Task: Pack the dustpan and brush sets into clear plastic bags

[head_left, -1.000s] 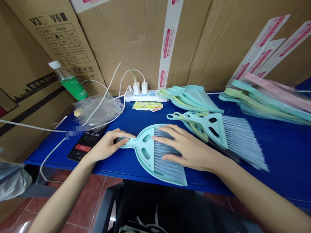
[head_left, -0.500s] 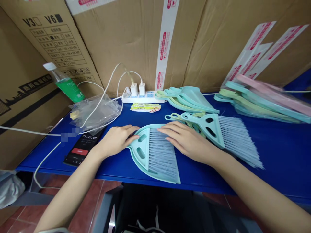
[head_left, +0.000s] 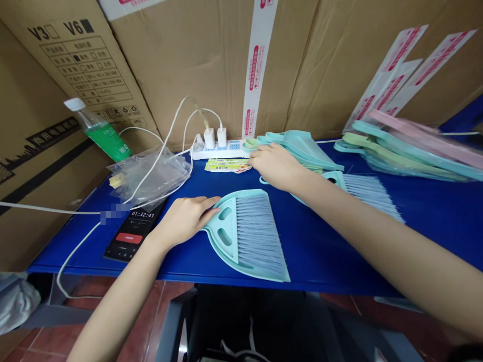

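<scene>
My left hand (head_left: 188, 219) is closed around the handle end of a mint-green dustpan (head_left: 219, 254) with a matching hand brush (head_left: 258, 229) lying in it, its blue-grey bristles pointing right. My right hand (head_left: 277, 165) reaches to the back of the table, palm down, fingers apart over the right end of some yellow-green printed packaging strips (head_left: 226, 165). I see nothing held in it. Just behind it lies a stack of mint and green dustpans (head_left: 305, 146). Under my right forearm, more hand brushes (head_left: 372, 191) are partly hidden.
Plastic-wrapped dustpan sets (head_left: 418, 151) lie at the back right. A power strip (head_left: 226, 149) with white chargers stands against the cardboard boxes (head_left: 211, 60). On the left are clear plastic bags (head_left: 151, 176), a phone (head_left: 132, 234), white cables and a leaning bottle (head_left: 107, 141).
My right hand has left the brush bristles and moved back to the packaging strips. My left hand stays on the dustpan and brush, which appear slightly further right.
</scene>
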### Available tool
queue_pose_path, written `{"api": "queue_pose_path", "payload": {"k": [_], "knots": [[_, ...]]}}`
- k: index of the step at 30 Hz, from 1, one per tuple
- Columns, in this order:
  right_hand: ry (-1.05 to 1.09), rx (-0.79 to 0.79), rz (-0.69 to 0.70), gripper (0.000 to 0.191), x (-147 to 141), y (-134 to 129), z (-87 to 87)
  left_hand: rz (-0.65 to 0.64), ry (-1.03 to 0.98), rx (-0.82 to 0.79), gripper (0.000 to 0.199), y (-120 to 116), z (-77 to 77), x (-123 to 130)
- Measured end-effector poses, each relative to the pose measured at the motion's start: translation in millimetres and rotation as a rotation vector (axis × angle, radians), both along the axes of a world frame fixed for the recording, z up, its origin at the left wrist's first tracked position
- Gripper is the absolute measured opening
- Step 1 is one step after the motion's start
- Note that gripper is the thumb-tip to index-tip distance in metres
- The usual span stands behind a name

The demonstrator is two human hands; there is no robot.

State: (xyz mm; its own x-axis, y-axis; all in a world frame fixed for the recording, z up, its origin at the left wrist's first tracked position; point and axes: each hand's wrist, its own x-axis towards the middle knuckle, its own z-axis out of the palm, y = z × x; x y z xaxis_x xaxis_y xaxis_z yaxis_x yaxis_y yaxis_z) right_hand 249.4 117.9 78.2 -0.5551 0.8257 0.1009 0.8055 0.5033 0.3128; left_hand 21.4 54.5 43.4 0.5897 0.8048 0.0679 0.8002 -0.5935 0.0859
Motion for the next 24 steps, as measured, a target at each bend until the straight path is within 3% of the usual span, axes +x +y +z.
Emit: {"api": "queue_pose_path", "payload": {"k": [5, 13, 18, 24], "knots": [[-0.045, 0.008, -0.051, 0.03, -15, 25, -8.5, -0.006, 0.0, -0.004, 0.036, 0, 0.6, -1], [-0.069, 0.015, -0.053, 0.03, -11, 26, -11.1, 0.003, 0.001, -0.008, 0.036, 1, 0.3, -1], [-0.051, 0.003, -0.051, 0.032, -7, 12, -5.2, 0.021, -0.021, -0.011, 0.035, -1, 0.3, 0], [0.017, 0.034, -0.021, 0.036, 15, -31, -1.6, 0.032, -0.043, -0.009, 0.036, -2, 0.9, 0]]}}
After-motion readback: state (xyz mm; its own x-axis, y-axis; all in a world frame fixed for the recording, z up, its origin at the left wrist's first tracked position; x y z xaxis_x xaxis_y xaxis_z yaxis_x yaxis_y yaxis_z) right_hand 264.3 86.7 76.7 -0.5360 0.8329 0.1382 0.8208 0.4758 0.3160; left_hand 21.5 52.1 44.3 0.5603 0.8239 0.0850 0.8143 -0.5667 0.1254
